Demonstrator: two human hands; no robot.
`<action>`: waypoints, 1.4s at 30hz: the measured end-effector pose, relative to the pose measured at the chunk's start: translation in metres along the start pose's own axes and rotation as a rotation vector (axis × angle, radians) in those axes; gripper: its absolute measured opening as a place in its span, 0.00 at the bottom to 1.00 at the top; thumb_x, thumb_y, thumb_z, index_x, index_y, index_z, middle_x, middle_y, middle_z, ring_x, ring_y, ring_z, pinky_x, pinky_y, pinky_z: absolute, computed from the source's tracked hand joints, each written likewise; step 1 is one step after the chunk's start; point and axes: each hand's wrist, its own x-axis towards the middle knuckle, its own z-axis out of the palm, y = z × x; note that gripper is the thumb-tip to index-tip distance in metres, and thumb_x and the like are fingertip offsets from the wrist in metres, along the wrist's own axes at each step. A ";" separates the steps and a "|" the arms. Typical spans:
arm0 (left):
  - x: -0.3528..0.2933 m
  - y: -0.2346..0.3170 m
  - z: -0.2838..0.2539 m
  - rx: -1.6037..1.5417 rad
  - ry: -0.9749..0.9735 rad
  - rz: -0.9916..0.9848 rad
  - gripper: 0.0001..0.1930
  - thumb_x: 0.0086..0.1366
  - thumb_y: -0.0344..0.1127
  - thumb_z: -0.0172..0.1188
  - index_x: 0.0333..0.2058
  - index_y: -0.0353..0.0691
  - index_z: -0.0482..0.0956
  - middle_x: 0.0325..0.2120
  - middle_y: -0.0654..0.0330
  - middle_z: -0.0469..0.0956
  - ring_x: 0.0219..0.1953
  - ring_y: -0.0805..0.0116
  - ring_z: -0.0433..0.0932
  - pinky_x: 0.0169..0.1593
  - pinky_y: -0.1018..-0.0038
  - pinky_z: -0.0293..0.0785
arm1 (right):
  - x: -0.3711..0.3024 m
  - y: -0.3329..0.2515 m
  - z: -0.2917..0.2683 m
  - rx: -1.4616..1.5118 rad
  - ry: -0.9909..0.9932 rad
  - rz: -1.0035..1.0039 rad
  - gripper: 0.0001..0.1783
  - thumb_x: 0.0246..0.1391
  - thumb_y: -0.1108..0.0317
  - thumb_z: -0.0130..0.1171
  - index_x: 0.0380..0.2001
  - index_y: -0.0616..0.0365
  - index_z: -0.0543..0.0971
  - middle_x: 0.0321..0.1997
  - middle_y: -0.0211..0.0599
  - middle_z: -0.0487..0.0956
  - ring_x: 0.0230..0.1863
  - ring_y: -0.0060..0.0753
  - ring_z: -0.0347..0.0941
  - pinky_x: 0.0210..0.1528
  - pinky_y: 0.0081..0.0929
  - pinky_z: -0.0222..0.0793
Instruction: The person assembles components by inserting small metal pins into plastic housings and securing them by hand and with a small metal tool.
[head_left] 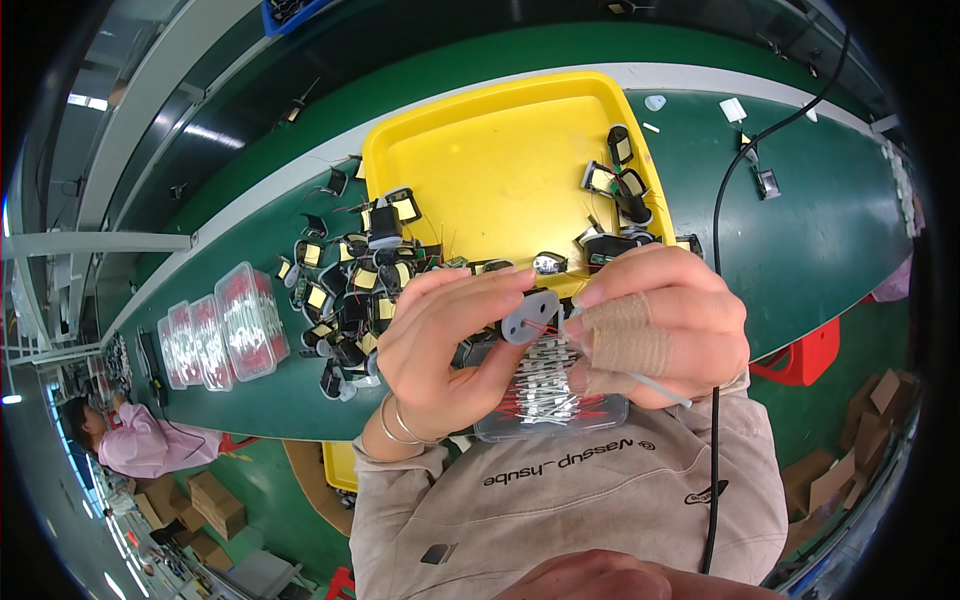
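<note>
Close in front of my chest, my left hand [450, 350] is closed on a small grey oval plastic housing [530, 316], pinched between thumb and fingers. Round holes show in its face, and thin red wires [543, 327] run from it toward my other hand. My right hand [670, 325] has tan tape round several fingers, and its fingertips pinch close to the wires. What they grip there is hidden. A slim pale strip [662, 388] sticks out below the right fingers. Beneath both hands sits a clear plastic box [560, 430] of white parts with red wires [550, 375].
A yellow tray [490, 150] lies ahead, holding some black-and-grey units [620, 190]. More such units [355, 285] are heaped left of it. Several clear boxes [245, 320] stand farther left. A black cable [717, 250] hangs down at right. Another person [150, 440] sits at far left.
</note>
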 end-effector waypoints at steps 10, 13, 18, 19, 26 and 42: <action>0.001 0.002 -0.002 0.010 0.007 -0.007 0.16 0.40 0.20 0.65 0.32 0.35 0.77 0.33 0.53 0.82 0.38 0.63 0.81 0.45 0.71 0.71 | 0.004 -0.008 -0.003 0.017 0.000 0.142 0.16 0.26 0.69 0.73 0.24 0.64 0.82 0.27 0.38 0.80 0.34 0.39 0.75 0.33 0.27 0.72; 0.000 0.001 -0.001 0.017 0.019 -0.003 0.16 0.40 0.20 0.65 0.32 0.35 0.77 0.33 0.53 0.82 0.38 0.63 0.81 0.45 0.70 0.71 | 0.003 -0.009 -0.002 0.025 0.010 0.176 0.16 0.27 0.69 0.73 0.25 0.64 0.82 0.28 0.38 0.81 0.34 0.39 0.75 0.33 0.27 0.72; -0.001 0.000 -0.001 0.048 0.020 0.011 0.16 0.40 0.20 0.65 0.32 0.35 0.77 0.33 0.54 0.82 0.38 0.62 0.81 0.45 0.70 0.70 | 0.001 -0.004 0.000 0.033 0.013 0.118 0.14 0.30 0.74 0.67 0.27 0.63 0.81 0.30 0.38 0.80 0.34 0.39 0.77 0.33 0.26 0.74; -0.001 0.000 0.000 0.052 0.021 0.015 0.16 0.40 0.20 0.66 0.32 0.35 0.77 0.33 0.54 0.82 0.38 0.62 0.81 0.45 0.70 0.70 | 0.001 -0.004 0.000 0.025 0.018 0.084 0.13 0.34 0.78 0.62 0.30 0.63 0.81 0.33 0.39 0.79 0.34 0.39 0.78 0.32 0.24 0.75; -0.002 0.001 -0.001 0.048 0.015 0.024 0.17 0.41 0.20 0.65 0.34 0.36 0.76 0.34 0.54 0.82 0.38 0.62 0.81 0.45 0.69 0.70 | -0.004 -0.006 0.003 -0.023 0.025 0.115 0.14 0.30 0.70 0.72 0.25 0.61 0.82 0.29 0.34 0.80 0.35 0.37 0.76 0.33 0.28 0.73; -0.003 0.002 -0.001 0.116 0.031 0.055 0.17 0.40 0.20 0.64 0.33 0.36 0.76 0.34 0.54 0.82 0.38 0.62 0.81 0.44 0.70 0.70 | -0.006 -0.004 0.006 -0.110 0.017 -0.065 0.17 0.31 0.69 0.62 0.31 0.59 0.80 0.32 0.38 0.79 0.36 0.39 0.77 0.28 0.27 0.73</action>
